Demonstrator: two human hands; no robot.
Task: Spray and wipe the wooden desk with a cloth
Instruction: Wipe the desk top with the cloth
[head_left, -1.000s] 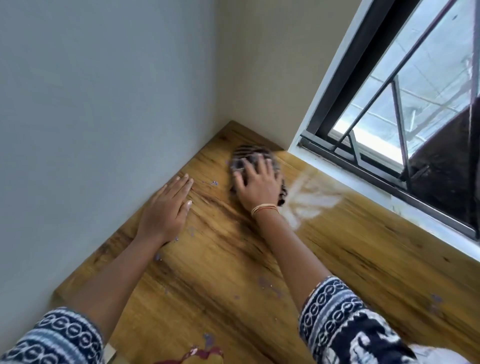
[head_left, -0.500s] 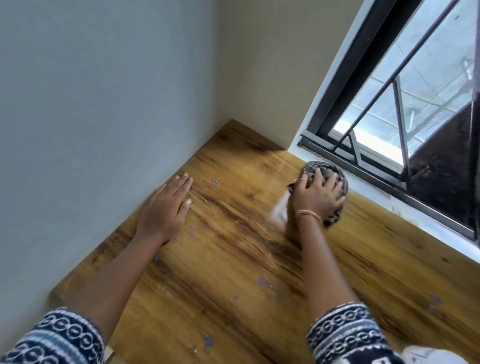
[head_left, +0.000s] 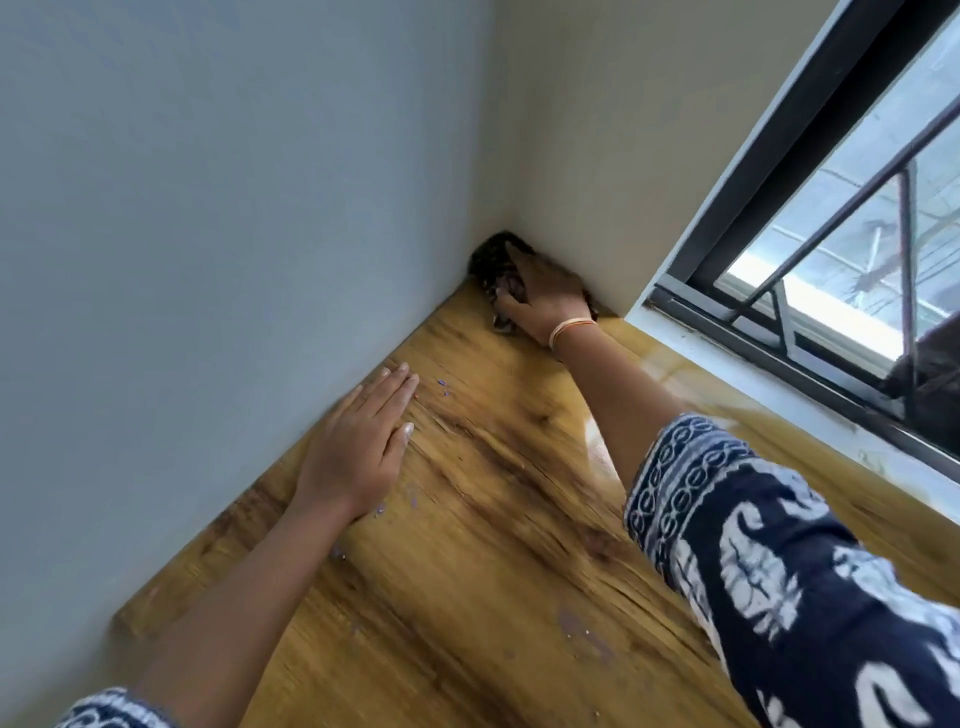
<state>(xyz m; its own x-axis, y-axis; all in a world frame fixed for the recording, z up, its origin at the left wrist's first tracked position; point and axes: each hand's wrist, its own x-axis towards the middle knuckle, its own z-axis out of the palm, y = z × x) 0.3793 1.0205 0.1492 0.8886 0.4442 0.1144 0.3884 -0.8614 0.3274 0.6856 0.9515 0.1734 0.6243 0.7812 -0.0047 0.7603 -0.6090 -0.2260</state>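
1. Wood-grain brown surface (head_left: 467, 597), glossy, dark streaks running from 7 toward 1 o'clock; fills lower half of view.
2. Dark patterned cloth (head_left: 493, 260) jammed into far corner at 12 o'clock, where the two walls meet the surface; touching both walls, partly hidden under fingers.
3. Right hand (head_left: 545, 301) on top of cloth, fingers curled over and gripping it, pressing it into the corner. Blurred; exact finger positions not clear.
4. Thin orange-pink bangle (head_left: 571, 328) on right wrist, just behind the hand.
5. Right forearm stretched from 4 o'clock toward 12; navy-and-white patterned sleeve (head_left: 753, 545) covering it from about mid-forearm back.
6. Left hand (head_left: 358, 447) flat on surface at 9 o'clock of centre, palm down, fingers straight and together, pointing toward 1 o'clock. Holding nothing. Little-finger side just beside the left wall.
7. Left hand and cloth well apart.
8. Pale blue-grey wall (head_left: 208, 234) along the left edge of surface; cream wall (head_left: 597, 130) behind the corner.
9. Small purple specks (head_left: 442, 387) on surface just beyond left fingertips; fainter purple smudges (head_left: 571, 621) nearer, at 6 o'clock.
10. Wet-looking shine (head_left: 675, 384) on surface at 3 o'clock, beside right forearm.
11. Window with dark frame (head_left: 769, 332) and slanted bars at 2–3 o'clock; white sill (head_left: 727, 364) meeting the surface edge.
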